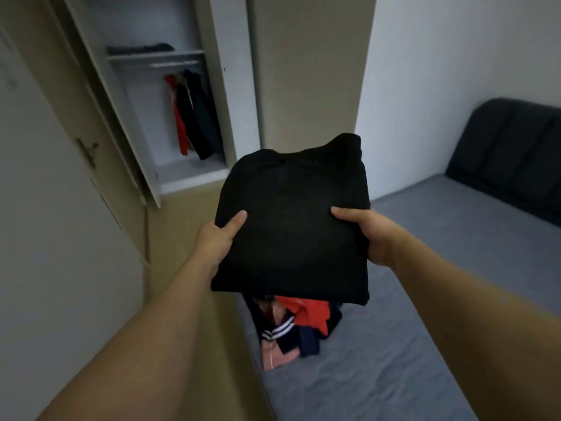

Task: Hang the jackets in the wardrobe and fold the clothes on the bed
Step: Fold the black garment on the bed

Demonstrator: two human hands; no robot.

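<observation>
While you stand at the bed's corner, your left hand (217, 238) grips the left edge of the folded black garment (291, 220), thumb flat on top and fingers curled out of sight beneath. Your right hand (365, 233) grips the right edge the same way, thumb on top, fingers hidden under the cloth. The garment hangs level between both hands, above the bed (409, 344) and touching nothing else.

Directly below it, a pile of clothes (293, 325) lies on the grey mattress by the near left edge; the garment covers the pile's upper part, so you see only red, navy with white stripes, and pink. Bare mattress stretches right and back toward the dark headboard (510, 159).

Farther off on the left, the wardrobe (291, 71) stands with its door (112, 117) swung open. Jackets (194, 117), red and dark, hang from the rail, with free rail to their left. A dark folded item (139, 48) sits blurred on the shelf above.
</observation>
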